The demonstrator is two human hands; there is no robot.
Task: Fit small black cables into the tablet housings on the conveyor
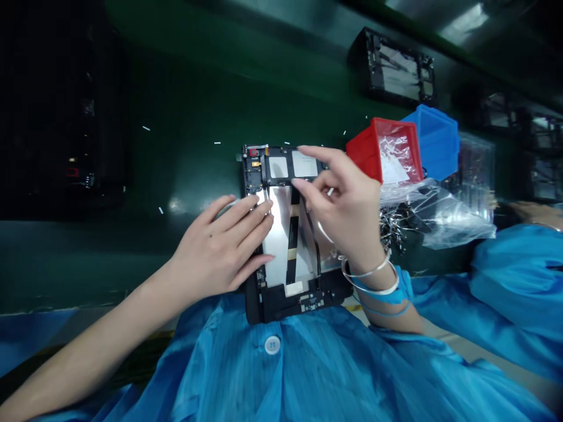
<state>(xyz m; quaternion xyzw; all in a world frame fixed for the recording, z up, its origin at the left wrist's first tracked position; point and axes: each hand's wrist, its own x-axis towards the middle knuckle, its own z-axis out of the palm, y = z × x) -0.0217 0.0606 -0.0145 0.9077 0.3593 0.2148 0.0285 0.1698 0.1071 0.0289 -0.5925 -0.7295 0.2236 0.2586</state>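
Note:
An opened tablet (pixel 275 246) lies at the bench's near edge with its insides up. Silver battery surfaces, a dark ribbon cable (pixel 292 234) and pale square patches show within its black frame. My left hand (pixel 222 246) rests on the tablet's left side, fingers stretched out flat across the edge and battery. Over the upper right part hovers my right hand (pixel 347 205), thumb and index finger apart near the pale patches, with nothing visible between them. Its other fingers are curled in. That hand covers the tablet's upper right corner.
To the right stand a red bin (pixel 367 146) holding clear plastic and a blue bin (pixel 435 138). Clear bags (pixel 457 217) and small wire-like parts (pixel 393 225) lie below them. Stacked tablet bodies (pixel 396 70) sit farther back. A co-worker's blue sleeve (pixel 519 269) is at right.

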